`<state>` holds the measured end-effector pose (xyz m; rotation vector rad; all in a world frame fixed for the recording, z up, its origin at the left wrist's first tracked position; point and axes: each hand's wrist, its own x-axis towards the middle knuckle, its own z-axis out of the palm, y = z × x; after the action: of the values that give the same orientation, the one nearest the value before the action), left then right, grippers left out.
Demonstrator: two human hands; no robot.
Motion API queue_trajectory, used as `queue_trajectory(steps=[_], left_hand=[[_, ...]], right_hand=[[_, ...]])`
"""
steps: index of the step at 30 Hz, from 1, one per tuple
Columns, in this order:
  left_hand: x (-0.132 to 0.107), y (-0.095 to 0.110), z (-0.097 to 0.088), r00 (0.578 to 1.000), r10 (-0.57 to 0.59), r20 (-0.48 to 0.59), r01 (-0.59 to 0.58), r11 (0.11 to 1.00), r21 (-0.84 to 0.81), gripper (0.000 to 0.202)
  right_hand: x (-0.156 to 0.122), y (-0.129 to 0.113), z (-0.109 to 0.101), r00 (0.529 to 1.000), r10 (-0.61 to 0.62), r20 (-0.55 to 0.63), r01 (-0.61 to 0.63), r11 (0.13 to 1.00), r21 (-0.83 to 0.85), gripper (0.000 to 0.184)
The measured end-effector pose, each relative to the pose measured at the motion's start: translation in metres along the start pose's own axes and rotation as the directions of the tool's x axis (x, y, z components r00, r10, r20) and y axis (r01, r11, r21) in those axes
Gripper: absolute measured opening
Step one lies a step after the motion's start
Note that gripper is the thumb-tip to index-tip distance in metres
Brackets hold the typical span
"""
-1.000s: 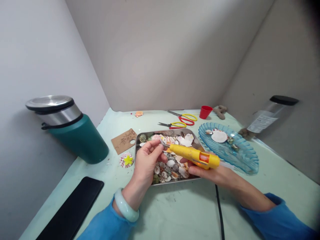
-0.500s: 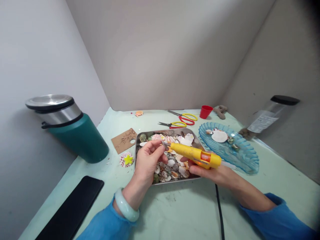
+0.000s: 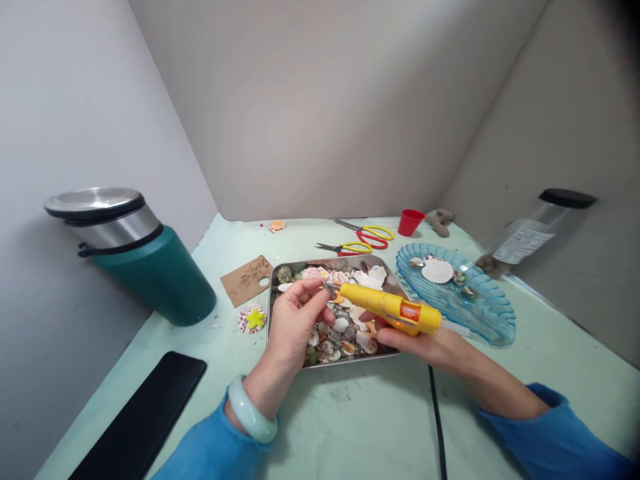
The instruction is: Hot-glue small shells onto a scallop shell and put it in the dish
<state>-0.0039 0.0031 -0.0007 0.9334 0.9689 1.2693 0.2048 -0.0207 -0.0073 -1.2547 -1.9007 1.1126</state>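
Note:
My right hand (image 3: 425, 350) is wrapped round a yellow glue gun (image 3: 383, 304), its nozzle aimed left. Between thumb and fingertips, my left hand (image 3: 294, 323) pinches a small grey shell (image 3: 329, 290) at the nozzle tip. I cannot tell whether nozzle and shell touch. Both hands are above a metal tray (image 3: 350, 362) filled with many mixed shells (image 3: 341, 325). Left of the tray lies a round speckled piece (image 3: 245, 319) topped by a yellow star (image 3: 256, 317).
Beyond the tray lie scissors (image 3: 350, 248), a second pair (image 3: 373, 233) and a red cup (image 3: 411, 223). A blue shell-shaped dish (image 3: 493, 320) sits right. Leftward are a brown card (image 3: 243, 283), a green bottle (image 3: 165, 277) and a black phone-like slab (image 3: 143, 413). A black cord (image 3: 436, 420) runs toward me.
The small piece in my left fingers shows a little more at the nozzle. Both hands keep their holds; the whole view has shifted slightly.

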Motion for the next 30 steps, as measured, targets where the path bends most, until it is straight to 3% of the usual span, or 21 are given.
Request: queue_trajectory(steps=[14, 24, 30], left_hand=[[0.0008, -0.0009, -0.0001, 0.999, -0.014, -0.04, 0.012, 0.999, -0.043, 0.035], [0.0005, -0.0016, 0.0001, 1.0, 0.004, -0.008, -0.004, 0.999, 0.047, 0.028], [0.0003, -0.0009, 0.0004, 1.0, -0.011, -0.013, 0.011, 1.0, 0.001, 0.029]], right_hand=[[0.0, 0.0036, -0.0012, 1.0, -0.012, 0.025, 0.012, 1.0, 0.006, 0.032], [-0.0006, -0.0012, -0.001, 1.0, 0.018, 0.016, -0.018, 1.0, 0.001, 0.034], [-0.001, 0.0023, -0.0004, 0.999, 0.016, 0.028, -0.017, 0.999, 0.045, 0.036]])
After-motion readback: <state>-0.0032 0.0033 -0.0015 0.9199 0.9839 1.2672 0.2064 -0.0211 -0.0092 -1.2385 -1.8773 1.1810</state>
